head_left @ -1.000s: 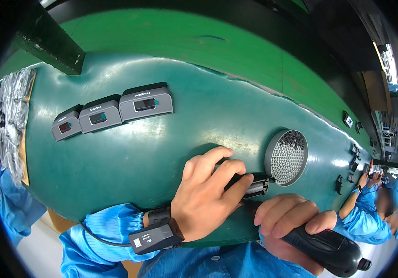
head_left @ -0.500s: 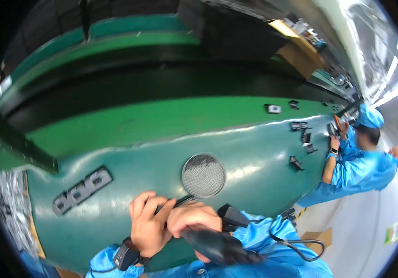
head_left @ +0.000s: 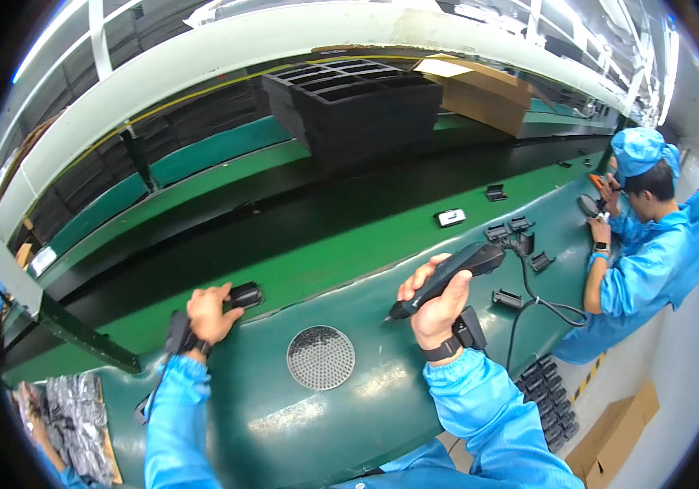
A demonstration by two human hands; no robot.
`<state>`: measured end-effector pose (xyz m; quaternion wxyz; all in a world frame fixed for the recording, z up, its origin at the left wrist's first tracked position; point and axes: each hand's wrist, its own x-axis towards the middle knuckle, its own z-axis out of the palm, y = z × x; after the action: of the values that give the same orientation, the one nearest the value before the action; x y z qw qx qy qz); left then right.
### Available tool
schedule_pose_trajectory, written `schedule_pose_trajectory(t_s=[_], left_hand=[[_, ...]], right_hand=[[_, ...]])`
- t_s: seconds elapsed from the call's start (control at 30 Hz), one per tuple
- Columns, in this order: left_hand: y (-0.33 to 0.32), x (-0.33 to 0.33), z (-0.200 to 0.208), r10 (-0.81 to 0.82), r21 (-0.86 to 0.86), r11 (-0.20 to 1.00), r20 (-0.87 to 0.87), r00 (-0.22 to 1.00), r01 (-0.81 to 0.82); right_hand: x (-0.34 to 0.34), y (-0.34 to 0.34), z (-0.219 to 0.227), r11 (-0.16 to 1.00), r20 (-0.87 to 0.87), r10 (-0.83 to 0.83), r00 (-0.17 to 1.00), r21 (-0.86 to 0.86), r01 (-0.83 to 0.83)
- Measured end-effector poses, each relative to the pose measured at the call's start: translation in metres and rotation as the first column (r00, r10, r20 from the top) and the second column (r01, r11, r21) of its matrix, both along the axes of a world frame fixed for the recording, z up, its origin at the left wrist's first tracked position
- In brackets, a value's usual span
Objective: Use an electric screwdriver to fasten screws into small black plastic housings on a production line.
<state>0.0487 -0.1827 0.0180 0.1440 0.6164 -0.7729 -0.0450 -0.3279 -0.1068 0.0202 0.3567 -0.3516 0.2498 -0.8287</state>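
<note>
My left hand (head_left: 213, 314) reaches to the green strip past the far edge of the mat, thumb and fingers closed on one end of a small black plastic part (head_left: 245, 295). In my right hand (head_left: 441, 306), fingers are wrapped round a black corded electric screwdriver (head_left: 455, 277); its tip points left above the mat. The cable (head_left: 529, 285) runs from its back end and loops down on the right. Between my hands a round grey perforated disc (head_left: 321, 359) lies flat on the green mat (head_left: 284, 444).
Several black plastic parts (head_left: 507, 299) lie right of the screwdriver, with a white-faced one (head_left: 450, 218) on the green strip. Beyond runs a dark belt (head_left: 203, 224) with a black divided box (head_left: 358, 114). Co-workers (head_left: 647, 253) in blue stand at right; a green post (head_left: 85, 330) rises at left.
My hands were together near the disc and are now apart. The left has moved far and left with the black part; the right has lifted the screwdriver rightward. The view has tilted up.
</note>
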Motion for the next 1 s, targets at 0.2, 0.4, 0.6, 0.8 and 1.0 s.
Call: schedule_pose_trajectory(t_s=[0.2,0.4,0.6,0.8,1.0], left_hand=[[0.08,-0.005,0.021,0.175,-0.294,0.942,0.011,0.985,-0.164],[0.174,0.036,-0.005,0.603,-0.303,0.758,-0.015,0.798,-0.578],[0.152,0.046,-0.014,0.663,-0.375,0.688,-0.026,0.749,-0.622],[0.151,0.069,-0.027,0.724,-0.383,0.68,0.218,0.654,-0.625],[0.15,0.061,-0.037,0.684,-0.379,0.727,0.319,0.656,-0.573]], right_hand=[[-0.008,0.005,0.003,0.996,0.019,0.033,0.999,0.083,-0.034],[0.005,0.012,0.006,0.984,0.087,0.138,0.987,0.104,-0.147],[0.002,0.015,-0.002,0.987,0.005,0.123,0.992,0.1,-0.123],[0.009,0.012,-0.01,0.971,0.141,0.147,0.979,0.167,-0.17],[0.015,0.003,-0.015,0.976,0.036,0.116,0.993,0.184,-0.12]])
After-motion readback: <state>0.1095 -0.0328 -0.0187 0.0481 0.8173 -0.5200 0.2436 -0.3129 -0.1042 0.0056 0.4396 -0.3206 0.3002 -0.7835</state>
